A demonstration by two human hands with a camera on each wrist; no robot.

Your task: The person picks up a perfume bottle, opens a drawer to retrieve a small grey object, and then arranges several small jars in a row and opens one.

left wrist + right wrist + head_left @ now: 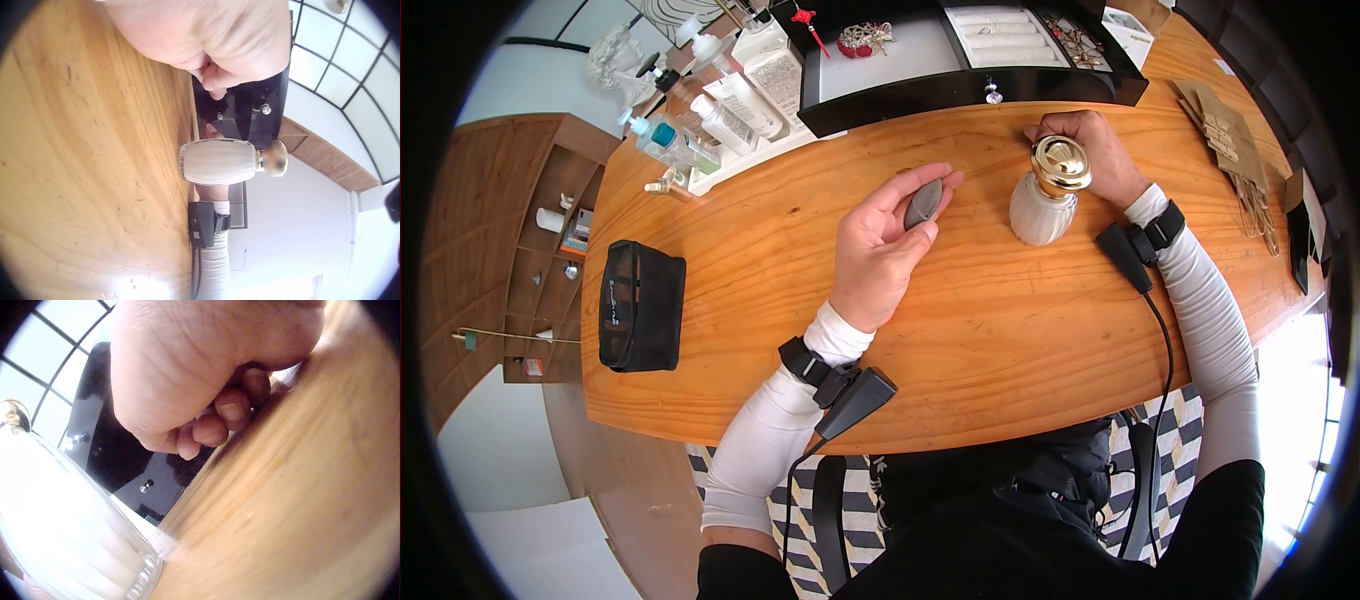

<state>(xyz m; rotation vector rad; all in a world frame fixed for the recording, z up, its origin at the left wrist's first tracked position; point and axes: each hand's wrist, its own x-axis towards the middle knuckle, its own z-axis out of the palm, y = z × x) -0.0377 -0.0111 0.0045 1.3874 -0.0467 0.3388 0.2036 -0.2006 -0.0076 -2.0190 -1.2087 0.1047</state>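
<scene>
In the head view, my left hand (880, 250) holds a small grey piece (923, 205), pointed-oval in shape, between thumb and fingers above the table. That piece is hidden behind the hand in the left wrist view. A ribbed, whitish glass perfume bottle (1042, 212) with a round gold cap (1061, 165) stands upright on the wood. Just behind and to the right of it, my right hand (1100, 155) rests low at the table with its fingers curled in. The fingertips (232, 409) turn toward the palm, and nothing shows in their grip.
A black jewellery box (970, 90) with its drawer pulled out stands at the back. Left of it, a white tray (745, 160) carries bottles and tubes. A black mesh pouch (643, 307) lies at the left, and brown paper bags (1225, 130) lie at the right.
</scene>
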